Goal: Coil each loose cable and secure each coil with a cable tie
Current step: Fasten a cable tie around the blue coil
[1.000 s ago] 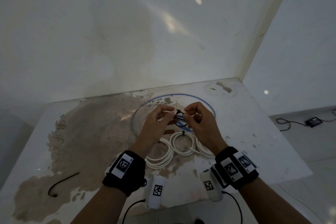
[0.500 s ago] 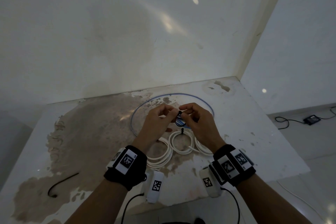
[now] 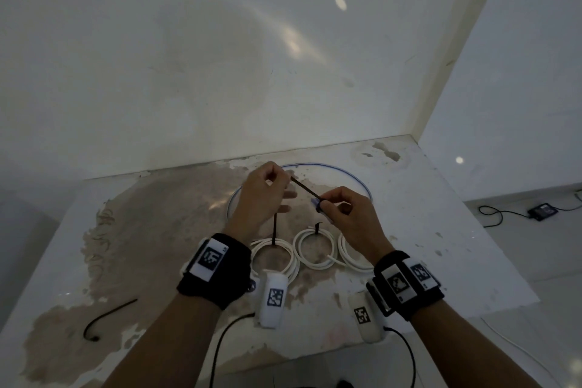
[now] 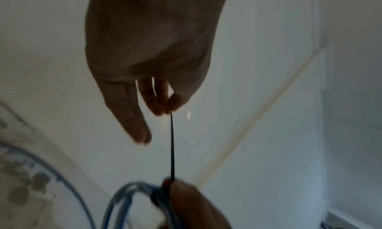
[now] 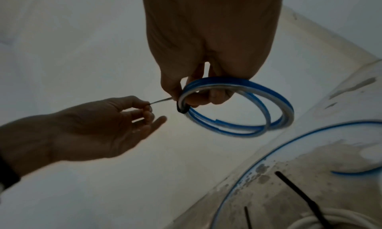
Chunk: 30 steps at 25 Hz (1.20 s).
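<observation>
My right hand (image 3: pixel 333 205) (image 5: pixel 192 95) grips a small coil of blue cable (image 5: pixel 244 110) (image 4: pixel 132 198) at the point where a black cable tie (image 3: pixel 304 187) (image 4: pixel 172 144) (image 5: pixel 160 100) wraps it. My left hand (image 3: pixel 267 179) (image 4: pixel 167 106) (image 5: pixel 144 105) pinches the tie's free tail between thumb and fingertips, and the tail runs taut between both hands, above the table (image 3: pixel 441 230). A long loose loop of the same blue cable (image 3: pixel 352 175) (image 5: pixel 244 172) lies on the table behind the hands.
Three white cable coils (image 3: pixel 313 250) lie in a row near the table's front, two with black ties (image 3: pixel 274 227) standing up. A spare black tie (image 3: pixel 107 318) lies at the front left. A wall stands behind; a black device with cord (image 3: pixel 541 209) is on the floor, right.
My hands were close together at the tie's head. Now the left hand has drawn up and to the left, pulling the tie's tail out long and taut.
</observation>
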Available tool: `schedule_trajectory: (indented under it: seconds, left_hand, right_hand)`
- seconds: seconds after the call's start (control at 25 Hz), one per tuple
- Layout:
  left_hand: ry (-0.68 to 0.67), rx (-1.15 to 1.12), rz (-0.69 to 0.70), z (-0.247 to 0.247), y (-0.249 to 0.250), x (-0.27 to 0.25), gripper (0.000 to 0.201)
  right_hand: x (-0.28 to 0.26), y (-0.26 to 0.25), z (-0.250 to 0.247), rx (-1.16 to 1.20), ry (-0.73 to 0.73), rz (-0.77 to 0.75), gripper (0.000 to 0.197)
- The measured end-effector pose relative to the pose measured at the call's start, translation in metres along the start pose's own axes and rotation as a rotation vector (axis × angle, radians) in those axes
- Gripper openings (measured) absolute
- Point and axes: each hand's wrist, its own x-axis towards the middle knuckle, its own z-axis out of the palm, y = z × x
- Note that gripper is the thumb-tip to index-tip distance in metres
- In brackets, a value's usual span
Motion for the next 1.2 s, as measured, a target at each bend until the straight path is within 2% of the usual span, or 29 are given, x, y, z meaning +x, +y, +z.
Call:
schedule_trajectory:
  seconds: [0.12,0.2,0.28,0.4,0.48,0.64,0.84,1.08,1.2]
  left_hand:
    - [0.212,-0.131,0.088,-0.050,0.032,0.023,0.022]
    - [0.256,-0.124,0.112,-0.081,0.050,0.031,0.019]
    - [0.143,-0.026,0.043,-0.076,0.048,0.028,0.020]
    - [-0.201,0.220,-0.146,-0.017,0.012,0.001,0.044]
    - [-0.318,0.303,-0.205,0.019,-0.010,-0.012,0.053]
    - [-0.352,0.332,-0.105,0.046,-0.026,-0.011,0.044]
    - [-0.398,0.335,0.020,0.049,-0.032,-0.008,0.046]
    - [-0.327,0.144,-0.027,0.062,-0.016,-0.008,0.046]
    - [-0.298,0.021,-0.062,0.069,-0.016,-0.006,0.045]
  right_hand:
    - [-0.013,0.037,-0.024,-0.038,0.118,0.106,0.005]
    - [-0.027,0.053,-0.036,-0.008,0.183,0.174,0.006]
    - [-0.031,0.053,-0.034,0.024,0.178,0.187,0.007]
    - [-0.022,0.037,-0.019,0.024,0.140,0.103,0.005]
    - [-0.016,0.030,-0.010,0.001,0.125,0.043,0.005]
    - [-0.021,0.024,0.002,-0.047,0.119,-0.042,0.007]
    - [-0.027,0.021,0.003,0.047,0.057,-0.009,0.005]
    - [-0.006,0.025,-0.015,0.024,0.075,-0.015,0.010]
    - [-0.008,0.025,-0.021,0.076,0.072,-0.027,0.003]
